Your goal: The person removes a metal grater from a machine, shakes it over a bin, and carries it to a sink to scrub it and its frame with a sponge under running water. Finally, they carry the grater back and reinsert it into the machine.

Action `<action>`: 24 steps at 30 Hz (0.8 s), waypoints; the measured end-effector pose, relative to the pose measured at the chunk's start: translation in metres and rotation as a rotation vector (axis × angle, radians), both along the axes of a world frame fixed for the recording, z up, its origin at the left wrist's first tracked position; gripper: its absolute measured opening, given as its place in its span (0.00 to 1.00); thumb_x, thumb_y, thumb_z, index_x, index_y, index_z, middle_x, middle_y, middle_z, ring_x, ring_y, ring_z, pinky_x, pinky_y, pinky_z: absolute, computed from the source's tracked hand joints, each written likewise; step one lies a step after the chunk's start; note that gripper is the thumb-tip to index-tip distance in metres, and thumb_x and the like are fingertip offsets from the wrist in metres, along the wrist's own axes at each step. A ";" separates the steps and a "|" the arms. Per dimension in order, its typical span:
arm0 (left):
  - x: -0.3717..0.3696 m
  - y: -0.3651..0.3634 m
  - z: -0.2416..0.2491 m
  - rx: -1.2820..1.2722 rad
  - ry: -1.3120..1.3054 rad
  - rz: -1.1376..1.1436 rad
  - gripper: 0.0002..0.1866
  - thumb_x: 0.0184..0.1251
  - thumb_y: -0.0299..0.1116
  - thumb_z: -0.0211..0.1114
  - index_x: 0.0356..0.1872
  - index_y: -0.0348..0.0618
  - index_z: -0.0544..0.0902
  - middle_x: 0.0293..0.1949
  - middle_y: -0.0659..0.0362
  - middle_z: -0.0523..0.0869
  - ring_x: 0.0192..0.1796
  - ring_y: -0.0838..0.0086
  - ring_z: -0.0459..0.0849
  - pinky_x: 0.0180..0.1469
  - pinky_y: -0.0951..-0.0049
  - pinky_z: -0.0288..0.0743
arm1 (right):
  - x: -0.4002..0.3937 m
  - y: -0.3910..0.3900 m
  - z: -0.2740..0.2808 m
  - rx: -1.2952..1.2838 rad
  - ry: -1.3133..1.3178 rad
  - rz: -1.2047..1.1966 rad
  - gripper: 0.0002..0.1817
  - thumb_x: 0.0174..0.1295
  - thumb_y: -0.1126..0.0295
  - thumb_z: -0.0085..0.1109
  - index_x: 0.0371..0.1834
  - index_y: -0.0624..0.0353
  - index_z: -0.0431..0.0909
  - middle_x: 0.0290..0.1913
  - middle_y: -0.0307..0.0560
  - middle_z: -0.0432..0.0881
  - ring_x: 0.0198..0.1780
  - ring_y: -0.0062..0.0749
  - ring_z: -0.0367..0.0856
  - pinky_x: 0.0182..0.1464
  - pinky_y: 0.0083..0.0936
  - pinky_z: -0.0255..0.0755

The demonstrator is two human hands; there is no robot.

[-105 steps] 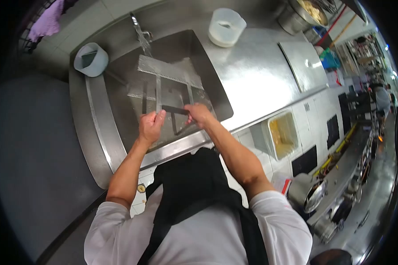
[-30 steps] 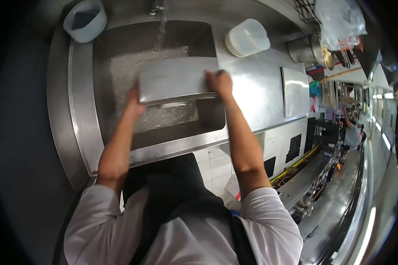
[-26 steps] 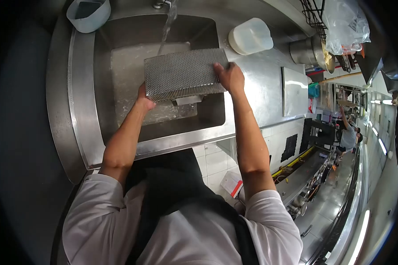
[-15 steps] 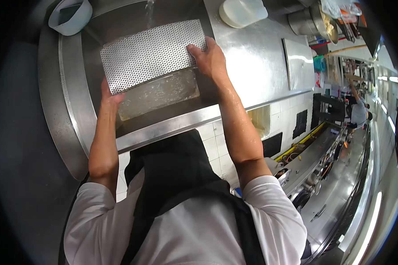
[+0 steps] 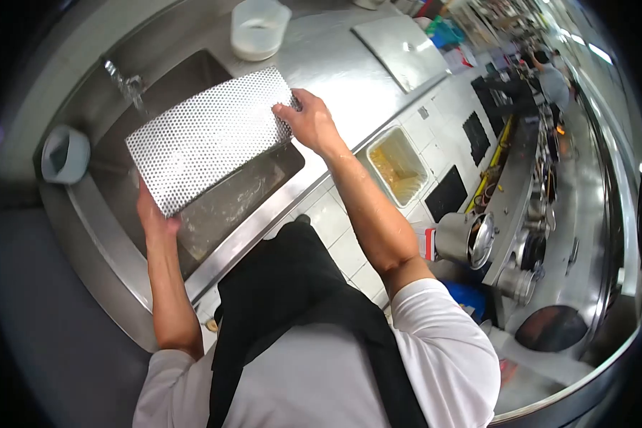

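Both my hands hold a perforated metal sheet [image 5: 210, 135] over the steel sink [image 5: 264, 175]. Its surface is covered in small round holes, and it tilts up toward the right. My left hand [image 5: 153, 210] grips the lower left corner, with its fingers mostly hidden under the sheet. At the right end my right hand [image 5: 310, 120] is closed on the edge, thumb on top and fingers around the side. The tap [image 5: 125, 85] stands behind the sheet at the sink's back wall. Shallow water lies in the basin.
A white plastic jug [image 5: 257, 32] stands on the steel counter beside a flat metal lid [image 5: 399, 50]. On the sink's left rim sits a whitish container [image 5: 65, 155]. A tub of yellowish liquid [image 5: 396, 167] is on the tiled floor. Far right, a person [image 5: 551, 82] stands near the cooking line.
My view has turned, bringing the tap and the floor tub into fuller sight. The sheet is still in both hands and now slants more steeply across the view.
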State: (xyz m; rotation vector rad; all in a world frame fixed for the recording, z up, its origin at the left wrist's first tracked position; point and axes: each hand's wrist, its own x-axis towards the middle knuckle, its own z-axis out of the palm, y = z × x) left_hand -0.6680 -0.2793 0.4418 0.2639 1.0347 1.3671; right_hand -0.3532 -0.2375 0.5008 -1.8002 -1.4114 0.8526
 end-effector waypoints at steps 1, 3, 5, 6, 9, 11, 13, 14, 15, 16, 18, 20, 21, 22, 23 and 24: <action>0.012 0.001 0.013 0.031 0.011 -0.009 0.22 0.77 0.43 0.50 0.65 0.43 0.71 0.58 0.55 0.81 0.56 0.64 0.82 0.57 0.62 0.78 | 0.013 -0.002 0.004 0.012 0.036 -0.013 0.29 0.58 0.60 0.64 0.58 0.69 0.75 0.51 0.64 0.82 0.54 0.52 0.81 0.58 0.37 0.72; 0.035 0.004 0.028 0.083 -0.010 -0.034 0.22 0.77 0.43 0.50 0.65 0.42 0.72 0.58 0.56 0.81 0.56 0.64 0.82 0.57 0.62 0.78 | 0.035 -0.014 0.026 0.114 0.082 -0.031 0.28 0.58 0.60 0.64 0.58 0.69 0.75 0.50 0.64 0.82 0.53 0.50 0.81 0.58 0.35 0.72; 0.063 0.011 0.042 0.098 -0.081 -0.073 0.23 0.77 0.44 0.50 0.64 0.41 0.72 0.57 0.56 0.81 0.56 0.64 0.82 0.57 0.62 0.78 | 0.062 -0.018 0.044 0.227 0.112 -0.059 0.28 0.58 0.62 0.64 0.57 0.69 0.75 0.49 0.61 0.83 0.53 0.46 0.82 0.57 0.33 0.72; 0.081 0.014 0.046 0.102 -0.107 -0.087 0.23 0.77 0.45 0.49 0.64 0.40 0.72 0.57 0.56 0.81 0.56 0.64 0.82 0.57 0.63 0.78 | 0.078 -0.017 0.052 0.215 0.117 -0.073 0.27 0.58 0.62 0.64 0.57 0.70 0.75 0.51 0.61 0.83 0.54 0.45 0.81 0.58 0.33 0.71; 0.143 0.035 0.054 0.119 -0.175 -0.122 0.24 0.78 0.47 0.47 0.62 0.40 0.73 0.56 0.57 0.81 0.55 0.65 0.82 0.57 0.63 0.77 | 0.135 -0.004 0.059 0.278 0.000 -0.110 0.29 0.58 0.62 0.65 0.58 0.71 0.74 0.52 0.62 0.82 0.55 0.44 0.81 0.59 0.31 0.71; 0.182 0.058 0.049 0.131 -0.228 -0.167 0.25 0.79 0.50 0.45 0.61 0.40 0.73 0.56 0.57 0.81 0.56 0.66 0.81 0.58 0.65 0.77 | 0.169 0.006 0.061 0.255 0.004 -0.152 0.29 0.58 0.62 0.65 0.59 0.70 0.74 0.54 0.63 0.81 0.56 0.43 0.80 0.60 0.31 0.70; 0.220 0.077 0.053 0.159 -0.247 -0.224 0.25 0.80 0.50 0.42 0.61 0.40 0.73 0.56 0.56 0.81 0.56 0.66 0.81 0.59 0.65 0.76 | 0.201 0.015 0.065 0.313 0.070 -0.190 0.29 0.59 0.62 0.64 0.61 0.69 0.73 0.55 0.63 0.80 0.57 0.43 0.79 0.60 0.31 0.70; 0.238 0.089 0.050 0.155 -0.263 -0.240 0.25 0.80 0.49 0.40 0.62 0.40 0.72 0.57 0.56 0.81 0.56 0.65 0.81 0.59 0.65 0.76 | 0.222 0.023 0.056 0.372 0.147 -0.220 0.29 0.60 0.62 0.64 0.61 0.69 0.72 0.56 0.63 0.80 0.57 0.43 0.79 0.60 0.31 0.70; 0.256 0.098 0.050 0.141 -0.271 -0.267 0.26 0.80 0.49 0.39 0.63 0.40 0.71 0.57 0.56 0.80 0.57 0.65 0.80 0.60 0.64 0.75 | 0.243 0.027 0.045 0.426 0.226 -0.252 0.29 0.61 0.62 0.63 0.62 0.69 0.72 0.56 0.63 0.79 0.57 0.43 0.79 0.60 0.32 0.71; 0.274 0.107 0.051 0.127 -0.278 -0.285 0.26 0.80 0.50 0.38 0.63 0.40 0.71 0.58 0.56 0.80 0.58 0.65 0.80 0.61 0.64 0.74 | 0.263 0.029 0.036 0.477 0.223 -0.339 0.29 0.62 0.61 0.63 0.62 0.69 0.71 0.56 0.63 0.79 0.57 0.43 0.79 0.60 0.32 0.71; 0.301 0.134 0.051 0.122 -0.277 -0.279 0.27 0.81 0.50 0.36 0.64 0.41 0.70 0.60 0.57 0.78 0.59 0.64 0.79 0.63 0.62 0.73 | 0.295 0.041 0.014 0.580 0.232 -0.493 0.28 0.64 0.61 0.61 0.62 0.68 0.71 0.56 0.63 0.79 0.57 0.43 0.79 0.60 0.32 0.71; 0.332 0.158 0.049 0.124 -0.267 -0.247 0.28 0.81 0.51 0.34 0.66 0.42 0.69 0.62 0.57 0.77 0.61 0.64 0.77 0.64 0.60 0.71 | 0.316 0.036 -0.019 0.590 0.234 -0.557 0.27 0.65 0.59 0.60 0.60 0.69 0.72 0.55 0.63 0.80 0.57 0.42 0.79 0.60 0.32 0.71; 0.348 0.170 0.050 0.146 -0.291 -0.222 0.29 0.80 0.52 0.33 0.67 0.43 0.67 0.65 0.56 0.73 0.65 0.63 0.74 0.66 0.60 0.69 | 0.322 0.032 -0.039 0.525 0.205 -0.532 0.27 0.65 0.59 0.61 0.60 0.68 0.72 0.55 0.63 0.79 0.57 0.44 0.79 0.60 0.33 0.70; 0.361 0.185 0.046 0.163 -0.308 -0.180 0.29 0.80 0.52 0.32 0.68 0.44 0.67 0.66 0.56 0.72 0.65 0.62 0.73 0.67 0.57 0.67 | 0.325 0.025 -0.060 0.455 0.176 -0.509 0.27 0.65 0.59 0.61 0.59 0.68 0.73 0.55 0.64 0.79 0.57 0.46 0.79 0.60 0.35 0.70; 0.374 0.200 0.040 0.179 -0.324 -0.137 0.29 0.80 0.53 0.32 0.68 0.44 0.67 0.67 0.56 0.71 0.66 0.60 0.72 0.68 0.55 0.66 | 0.324 0.016 -0.077 0.379 0.062 -0.483 0.27 0.64 0.59 0.62 0.59 0.66 0.73 0.55 0.65 0.79 0.57 0.50 0.78 0.60 0.37 0.70; 0.385 0.215 0.034 0.198 -0.340 -0.095 0.30 0.80 0.53 0.32 0.68 0.45 0.66 0.68 0.56 0.70 0.67 0.59 0.71 0.69 0.53 0.64 | 0.323 0.009 -0.092 0.305 -0.052 -0.455 0.27 0.63 0.59 0.63 0.59 0.65 0.74 0.55 0.65 0.79 0.57 0.54 0.77 0.61 0.39 0.69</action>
